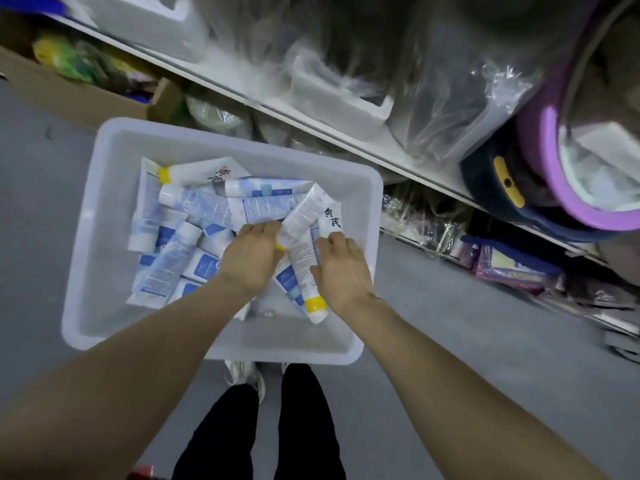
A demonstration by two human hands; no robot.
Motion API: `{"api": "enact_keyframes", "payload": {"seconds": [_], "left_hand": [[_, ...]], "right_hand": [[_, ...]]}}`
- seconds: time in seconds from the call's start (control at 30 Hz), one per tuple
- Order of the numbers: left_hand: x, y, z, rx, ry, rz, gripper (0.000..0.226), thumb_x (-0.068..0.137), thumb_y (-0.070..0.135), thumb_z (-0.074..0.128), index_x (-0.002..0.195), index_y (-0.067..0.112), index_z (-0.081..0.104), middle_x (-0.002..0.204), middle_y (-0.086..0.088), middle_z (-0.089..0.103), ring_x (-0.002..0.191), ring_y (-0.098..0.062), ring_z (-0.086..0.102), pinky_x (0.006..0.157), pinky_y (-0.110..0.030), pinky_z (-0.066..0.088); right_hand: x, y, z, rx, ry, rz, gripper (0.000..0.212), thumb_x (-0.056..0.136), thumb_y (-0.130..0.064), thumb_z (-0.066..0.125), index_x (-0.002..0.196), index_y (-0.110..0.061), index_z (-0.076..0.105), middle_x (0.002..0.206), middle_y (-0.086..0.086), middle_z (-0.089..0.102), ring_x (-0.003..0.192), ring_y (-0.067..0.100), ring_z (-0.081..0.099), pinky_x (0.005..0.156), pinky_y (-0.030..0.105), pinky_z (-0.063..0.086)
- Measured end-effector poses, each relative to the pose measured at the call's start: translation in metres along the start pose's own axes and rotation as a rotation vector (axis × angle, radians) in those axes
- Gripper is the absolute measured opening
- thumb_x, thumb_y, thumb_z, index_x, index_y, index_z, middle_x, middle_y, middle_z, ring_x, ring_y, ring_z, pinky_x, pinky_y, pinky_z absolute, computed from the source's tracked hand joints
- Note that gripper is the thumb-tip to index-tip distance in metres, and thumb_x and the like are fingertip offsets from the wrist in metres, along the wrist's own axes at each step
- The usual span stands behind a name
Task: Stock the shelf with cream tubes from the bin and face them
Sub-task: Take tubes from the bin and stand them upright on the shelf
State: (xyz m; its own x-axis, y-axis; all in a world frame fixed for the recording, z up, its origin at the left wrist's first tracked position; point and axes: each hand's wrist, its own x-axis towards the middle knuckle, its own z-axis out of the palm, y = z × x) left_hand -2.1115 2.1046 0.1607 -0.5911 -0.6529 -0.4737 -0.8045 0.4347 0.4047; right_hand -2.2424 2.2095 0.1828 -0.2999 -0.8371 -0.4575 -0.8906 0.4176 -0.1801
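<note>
Both my hands are down in the bin (114, 209) to gather tubes (194, 209) for the shelf (332, 133). My left hand (251, 252) curls round a yellow-capped tube (299, 216); my right hand (341, 268) closes on another tube (304, 268), fingertips hidden underneath. Beyond, the shelf's contents blur behind plastic wrap.

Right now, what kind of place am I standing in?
Probably a shop aisle or its stockroom. A long white shelf runs past, packed with plastic-wrapped goods, a cardboard box of stock sits on the floor, and both hands reach into a white bin full of cream tubes.
</note>
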Motion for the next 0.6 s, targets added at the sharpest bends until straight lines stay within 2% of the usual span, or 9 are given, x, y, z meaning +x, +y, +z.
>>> {"api": "enact_keyframes", "payload": {"seconds": [0.1, 0.17, 0.27, 0.37, 0.47, 0.53, 0.6], "left_hand": [[0.011, 0.0, 0.009, 0.03, 0.012, -0.027, 0.045, 0.088, 0.031, 0.062, 0.126, 0.013, 0.05, 0.121, -0.007, 0.06, 0.121, -0.029, 0.041, 0.086, -0.042, 0.044], [0.017, -0.001, 0.009, 0.067, -0.002, -0.023, 0.044, 0.088, 0.035, 0.061, 0.124, 0.012, 0.051, 0.116, -0.008, 0.062, 0.122, -0.028, 0.039, 0.082, -0.04, 0.044], [0.022, -0.003, 0.007, 0.053, -0.033, 0.014, 0.042, 0.089, 0.032, 0.06, 0.122, 0.008, 0.052, 0.115, -0.013, 0.06, 0.116, -0.03, 0.043, 0.084, -0.04, 0.041], [0.015, -0.005, 0.003, -0.007, -0.044, 0.036, 0.043, 0.089, 0.027, 0.06, 0.122, 0.003, 0.049, 0.118, -0.017, 0.055, 0.108, -0.033, 0.049, 0.086, -0.041, 0.04], [0.0, -0.011, -0.005, -0.009, -0.048, 0.039, 0.046, 0.089, 0.022, 0.061, 0.126, 0.0, 0.045, 0.12, -0.02, 0.053, 0.105, -0.035, 0.05, 0.089, -0.039, 0.036], [-0.014, -0.018, -0.013, -0.021, -0.067, 0.003, 0.045, 0.09, 0.02, 0.059, 0.125, -0.002, 0.044, 0.119, -0.022, 0.053, 0.106, -0.037, 0.049, 0.087, -0.038, 0.034], [-0.031, -0.027, -0.022, -0.047, -0.093, -0.072, 0.039, 0.092, 0.02, 0.057, 0.121, -0.003, 0.043, 0.115, -0.023, 0.054, 0.104, -0.037, 0.049, 0.079, -0.037, 0.033]], "right_hand": [[0.007, -0.002, 0.015, -0.072, 0.02, 0.026, 0.038, 0.071, -0.03, 0.077, 0.097, -0.006, 0.066, 0.103, 0.014, 0.059, 0.091, 0.036, 0.056, 0.073, 0.038, 0.045], [0.01, -0.001, 0.019, -0.09, 0.063, 0.036, 0.041, 0.068, -0.036, 0.079, 0.092, -0.005, 0.067, 0.104, 0.014, 0.058, 0.092, 0.035, 0.054, 0.072, 0.038, 0.044], [0.013, -0.002, 0.018, -0.092, 0.03, 0.044, 0.05, 0.079, -0.045, 0.067, 0.108, -0.005, 0.063, 0.121, 0.012, 0.049, 0.108, 0.033, 0.044, 0.085, 0.039, 0.037], [0.014, -0.007, 0.016, -0.104, 0.002, 0.072, 0.055, 0.082, -0.049, 0.063, 0.118, -0.007, 0.059, 0.126, 0.009, 0.043, 0.113, 0.03, 0.039, 0.09, 0.037, 0.034], [0.016, -0.016, 0.013, -0.08, -0.031, 0.125, 0.056, 0.079, -0.044, 0.067, 0.119, -0.007, 0.054, 0.125, 0.008, 0.041, 0.113, 0.029, 0.038, 0.09, 0.035, 0.035], [0.015, -0.023, 0.014, -0.071, -0.064, 0.139, 0.052, 0.079, -0.032, 0.069, 0.121, -0.007, 0.049, 0.125, 0.01, 0.045, 0.113, 0.029, 0.041, 0.091, 0.034, 0.035], [0.011, -0.03, 0.012, -0.072, -0.094, 0.139, 0.043, 0.083, -0.019, 0.065, 0.121, -0.009, 0.046, 0.122, 0.011, 0.053, 0.112, 0.029, 0.047, 0.089, 0.033, 0.038]]}}
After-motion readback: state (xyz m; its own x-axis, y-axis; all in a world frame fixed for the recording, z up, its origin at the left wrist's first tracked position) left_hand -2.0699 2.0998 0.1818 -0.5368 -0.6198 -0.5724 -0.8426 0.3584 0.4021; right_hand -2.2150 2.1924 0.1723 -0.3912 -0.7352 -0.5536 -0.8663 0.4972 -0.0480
